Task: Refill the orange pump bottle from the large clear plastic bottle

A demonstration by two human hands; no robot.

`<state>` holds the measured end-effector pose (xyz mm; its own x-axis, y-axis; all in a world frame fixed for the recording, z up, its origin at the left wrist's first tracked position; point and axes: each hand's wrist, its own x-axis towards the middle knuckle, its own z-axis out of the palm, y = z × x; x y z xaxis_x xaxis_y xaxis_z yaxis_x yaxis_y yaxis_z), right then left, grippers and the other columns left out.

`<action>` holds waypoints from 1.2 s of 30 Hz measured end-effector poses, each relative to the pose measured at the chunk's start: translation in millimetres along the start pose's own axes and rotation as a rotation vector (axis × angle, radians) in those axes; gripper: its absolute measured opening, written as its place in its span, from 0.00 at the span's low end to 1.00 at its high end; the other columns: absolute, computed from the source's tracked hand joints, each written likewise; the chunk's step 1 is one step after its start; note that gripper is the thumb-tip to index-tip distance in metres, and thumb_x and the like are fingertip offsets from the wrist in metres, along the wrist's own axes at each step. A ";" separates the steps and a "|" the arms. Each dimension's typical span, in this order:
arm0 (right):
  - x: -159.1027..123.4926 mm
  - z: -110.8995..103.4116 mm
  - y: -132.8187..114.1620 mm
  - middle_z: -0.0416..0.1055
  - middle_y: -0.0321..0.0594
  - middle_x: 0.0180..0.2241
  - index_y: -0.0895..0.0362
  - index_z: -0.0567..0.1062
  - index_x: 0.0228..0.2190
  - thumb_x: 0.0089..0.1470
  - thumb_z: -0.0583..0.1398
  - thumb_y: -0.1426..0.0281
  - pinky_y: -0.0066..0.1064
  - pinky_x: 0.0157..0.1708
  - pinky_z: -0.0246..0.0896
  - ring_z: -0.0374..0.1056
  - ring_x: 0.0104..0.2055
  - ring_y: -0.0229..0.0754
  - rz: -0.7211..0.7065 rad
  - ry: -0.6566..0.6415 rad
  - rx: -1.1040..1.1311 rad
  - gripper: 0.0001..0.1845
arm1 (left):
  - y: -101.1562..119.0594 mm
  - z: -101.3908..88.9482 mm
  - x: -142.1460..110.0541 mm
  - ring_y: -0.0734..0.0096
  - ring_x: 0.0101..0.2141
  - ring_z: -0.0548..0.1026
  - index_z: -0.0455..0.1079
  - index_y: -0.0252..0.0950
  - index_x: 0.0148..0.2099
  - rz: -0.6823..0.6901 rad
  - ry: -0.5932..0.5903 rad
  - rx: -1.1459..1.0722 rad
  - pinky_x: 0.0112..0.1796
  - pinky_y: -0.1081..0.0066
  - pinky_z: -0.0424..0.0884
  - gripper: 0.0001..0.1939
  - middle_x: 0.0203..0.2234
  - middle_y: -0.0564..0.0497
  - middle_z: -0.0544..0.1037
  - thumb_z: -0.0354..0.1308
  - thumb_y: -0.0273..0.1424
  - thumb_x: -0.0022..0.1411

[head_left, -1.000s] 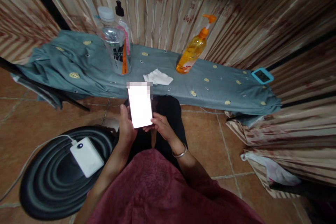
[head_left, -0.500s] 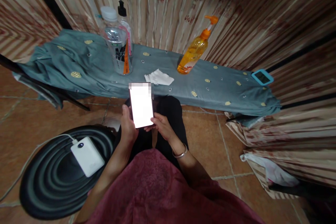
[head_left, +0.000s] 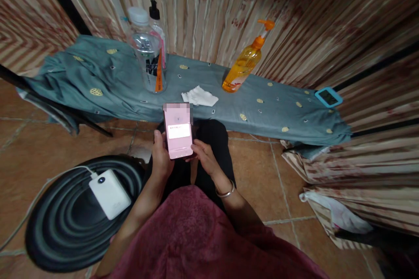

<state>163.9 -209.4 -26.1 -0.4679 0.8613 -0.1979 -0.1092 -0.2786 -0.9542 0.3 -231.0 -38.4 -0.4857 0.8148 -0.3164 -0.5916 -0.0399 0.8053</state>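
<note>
A smartphone [head_left: 178, 141] with a lit pink screen and a white box on it is held above my lap. My left hand [head_left: 161, 157] grips its left edge, thumb along the side and the other fingers hidden behind. At the lower right edge, my right hand [head_left: 204, 157] holds the phone too, its thumb beside the screen and its fingers curled underneath. Just beyond the phone, a crumpled white tissue [head_left: 200, 96] lies on the cloth-covered bench [head_left: 225, 111].
On the bench stand a clear plastic bottle [head_left: 147, 59], a black-topped pump bottle [head_left: 155, 11] and an orange pump bottle [head_left: 242, 67]. A blue-framed device [head_left: 328, 96] sits at its right end. A cabled white power bank [head_left: 109, 195] rests on a black ridged stool [head_left: 62, 231].
The phone screen has turned from plain white to pink with a white box. My right thumb has shifted off the screen to its edge.
</note>
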 end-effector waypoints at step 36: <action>34.4 1.8 -17.4 0.87 0.36 0.35 0.50 0.87 0.36 0.59 0.74 0.49 0.38 0.46 0.73 0.78 0.44 0.51 -0.071 0.048 -0.017 0.17 | -5.5 -3.8 2.6 0.35 0.60 0.96 0.90 0.38 0.54 -0.084 -0.013 -0.072 0.54 0.54 0.97 0.42 0.45 0.40 0.97 0.78 0.73 0.67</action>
<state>148.1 -175.7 -15.8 -0.4174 0.8979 -0.1401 -0.1250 -0.2094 -0.9698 -0.1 -230.8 -45.6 -0.4242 0.8247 -0.3740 -0.6745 -0.0122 0.7381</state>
